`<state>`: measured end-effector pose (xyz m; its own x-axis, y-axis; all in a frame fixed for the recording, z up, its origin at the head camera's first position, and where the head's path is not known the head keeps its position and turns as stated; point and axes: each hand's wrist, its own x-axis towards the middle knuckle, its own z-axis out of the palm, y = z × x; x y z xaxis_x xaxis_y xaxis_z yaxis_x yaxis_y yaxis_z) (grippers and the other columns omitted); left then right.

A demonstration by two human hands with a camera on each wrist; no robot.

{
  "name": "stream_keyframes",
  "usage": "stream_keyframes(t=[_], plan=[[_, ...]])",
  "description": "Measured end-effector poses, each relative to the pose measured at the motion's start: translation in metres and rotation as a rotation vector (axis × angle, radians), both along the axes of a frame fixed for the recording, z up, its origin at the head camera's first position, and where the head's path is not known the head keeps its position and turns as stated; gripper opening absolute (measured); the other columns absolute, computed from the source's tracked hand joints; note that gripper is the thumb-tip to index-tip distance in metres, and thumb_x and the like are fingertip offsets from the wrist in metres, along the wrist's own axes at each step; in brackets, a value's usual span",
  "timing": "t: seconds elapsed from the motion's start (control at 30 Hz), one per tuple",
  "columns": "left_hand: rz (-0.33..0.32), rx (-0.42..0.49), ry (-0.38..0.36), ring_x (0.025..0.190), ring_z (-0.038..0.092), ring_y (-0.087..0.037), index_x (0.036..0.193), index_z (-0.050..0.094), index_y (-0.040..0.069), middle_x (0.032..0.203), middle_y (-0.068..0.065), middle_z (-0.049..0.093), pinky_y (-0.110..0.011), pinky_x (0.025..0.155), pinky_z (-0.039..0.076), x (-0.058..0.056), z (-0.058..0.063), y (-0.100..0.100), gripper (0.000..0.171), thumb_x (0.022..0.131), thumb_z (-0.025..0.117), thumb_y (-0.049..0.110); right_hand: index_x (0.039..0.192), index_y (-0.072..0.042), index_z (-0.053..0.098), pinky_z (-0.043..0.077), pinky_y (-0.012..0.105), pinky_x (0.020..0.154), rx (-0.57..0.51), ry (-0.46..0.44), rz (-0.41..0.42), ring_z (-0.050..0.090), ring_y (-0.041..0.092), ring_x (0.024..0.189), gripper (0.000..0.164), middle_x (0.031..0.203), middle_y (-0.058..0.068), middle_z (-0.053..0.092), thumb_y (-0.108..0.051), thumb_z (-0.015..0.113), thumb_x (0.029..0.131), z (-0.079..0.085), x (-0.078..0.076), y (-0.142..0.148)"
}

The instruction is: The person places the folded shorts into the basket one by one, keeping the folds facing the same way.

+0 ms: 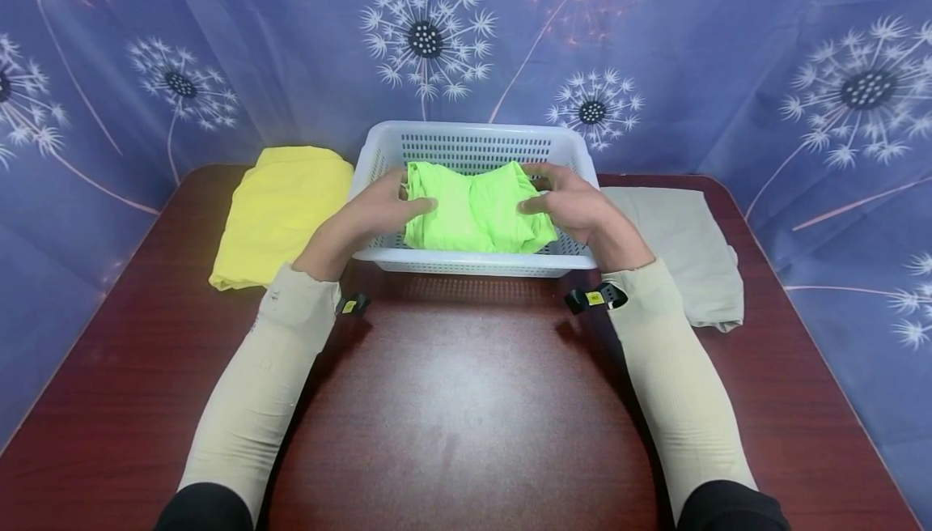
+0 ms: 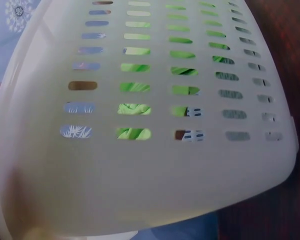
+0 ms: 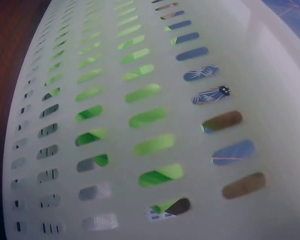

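Observation:
A bright green folded cloth (image 1: pixel 476 209) lies within the white slotted plastic basket (image 1: pixel 473 261) in the head view. My left hand (image 1: pixel 370 211) grips its left end, thumb on top and fingers behind the edge. At the opposite end my right hand (image 1: pixel 574 201) holds it the same way, thumb over the front. Both wrists cross the basket's front rim. In the left wrist view the basket wall (image 2: pixel 150 180) fills most of the picture, with green cloth (image 2: pixel 134 109) showing through its slots. Green cloth (image 3: pixel 154 145) also shows behind the slotted wall in the right wrist view.
A folded yellow cloth (image 1: pixel 284 211) lies on the dark red-brown table (image 1: pixel 466 401), left of the basket. To the right is a folded grey cloth (image 1: pixel 684 248), partly behind my right forearm. A blue curtain (image 1: pixel 291 37) with dandelion prints hangs behind the table.

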<state>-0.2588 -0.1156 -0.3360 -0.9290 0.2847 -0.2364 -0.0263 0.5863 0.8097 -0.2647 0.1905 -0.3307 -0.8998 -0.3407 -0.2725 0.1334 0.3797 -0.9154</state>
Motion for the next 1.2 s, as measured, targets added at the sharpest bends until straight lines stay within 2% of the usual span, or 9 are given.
stream_keyframes(t=[0.27, 0.57, 0.73, 0.83, 1.0, 1.13, 1.2], plan=[[-0.004, 0.006, -0.028, 0.123, 0.048, -0.032, 0.159, 0.029, 0.0, 0.146, -0.018, 0.043, -0.048, 0.102, 0.047, 0.0, -0.0006, -0.0002, 0.073, 0.105, 0.064, 0.033, 0.169, -0.007, 0.016, 0.02, 0.063, 0.126, -0.004, 0.001, 0.007, 0.03, 0.045, 0.153, 0.082, 0.166, 0.029, 0.024, 0.001, 0.061, 0.101, -0.0013, 0.0014, -0.0012], [-0.031, 0.022, -0.048, 0.124, 0.051, -0.033, 0.164, 0.021, 0.0, 0.161, -0.019, 0.034, -0.049, 0.105, 0.047, 0.0002, -0.0019, -0.0023, 0.081, 0.105, 0.065, 0.034, 0.169, -0.006, 0.016, 0.019, 0.065, 0.126, 0.007, -0.014, 0.002, 0.031, 0.044, 0.152, 0.083, 0.164, 0.029, 0.026, -0.001, 0.063, 0.101, 0.0, 0.0025, -0.0023], [-0.03, 0.015, -0.047, 0.12, 0.054, -0.034, 0.165, 0.019, 0.0, 0.159, -0.02, 0.036, -0.05, 0.103, 0.048, 0.0027, -0.0009, -0.0019, 0.083, 0.105, 0.065, 0.035, 0.17, -0.008, 0.016, 0.021, 0.063, 0.126, 0.021, -0.023, 0.001, 0.031, 0.044, 0.153, 0.082, 0.165, 0.028, 0.027, -0.008, 0.064, 0.103, -0.0006, 0.0018, -0.0022], [-0.03, 0.014, -0.05, 0.13, 0.049, -0.035, 0.166, 0.017, -0.001, 0.164, -0.02, 0.031, -0.053, 0.108, 0.046, 0.0028, -0.0009, -0.0007, 0.085, 0.105, 0.065, 0.034, 0.17, -0.008, 0.015, 0.021, 0.064, 0.126, 0.037, -0.025, -0.001, 0.028, 0.044, 0.155, 0.082, 0.168, 0.026, 0.023, -0.013, 0.063, 0.104, -0.0012, 0.0017, -0.0016], [-0.039, 0.013, -0.054, 0.155, 0.028, -0.034, 0.168, 0.016, 0.002, 0.174, -0.017, 0.021, -0.055, 0.124, 0.032, 0.0018, -0.0017, 0.0008, 0.086, 0.105, 0.065, 0.035, 0.17, -0.008, 0.015, 0.018, 0.064, 0.127, 0.042, -0.03, -0.006, 0.022, 0.044, 0.158, 0.08, 0.171, 0.025, 0.017, -0.016, 0.062, 0.105, -0.0016, 0.0025, -0.0005], [-0.039, 0.003, -0.055, 0.16, 0.02, -0.034, 0.168, 0.014, 0.002, 0.176, -0.016, 0.016, -0.055, 0.127, 0.026, 0.0021, -0.001, 0.0005, 0.088, 0.105, 0.064, 0.036, 0.169, -0.007, 0.016, 0.017, 0.062, 0.127, 0.038, -0.024, -0.004, 0.02, 0.044, 0.159, 0.079, 0.173, 0.023, 0.016, -0.017, 0.062, 0.106, -0.0015, 0.0024, -0.0008], [-0.034, -0.008, -0.054, 0.16, 0.021, -0.034, 0.168, 0.014, 0.002, 0.176, -0.016, 0.016, -0.054, 0.127, 0.026, 0.0025, -0.0008, 0.0005, 0.088, 0.105, 0.064, 0.037, 0.169, -0.007, 0.016, 0.018, 0.062, 0.127, 0.042, -0.024, -0.001, 0.02, 0.043, 0.159, 0.078, 0.174, 0.021, 0.015, -0.018, 0.061, 0.106, -0.0012, 0.0024, -0.001]])
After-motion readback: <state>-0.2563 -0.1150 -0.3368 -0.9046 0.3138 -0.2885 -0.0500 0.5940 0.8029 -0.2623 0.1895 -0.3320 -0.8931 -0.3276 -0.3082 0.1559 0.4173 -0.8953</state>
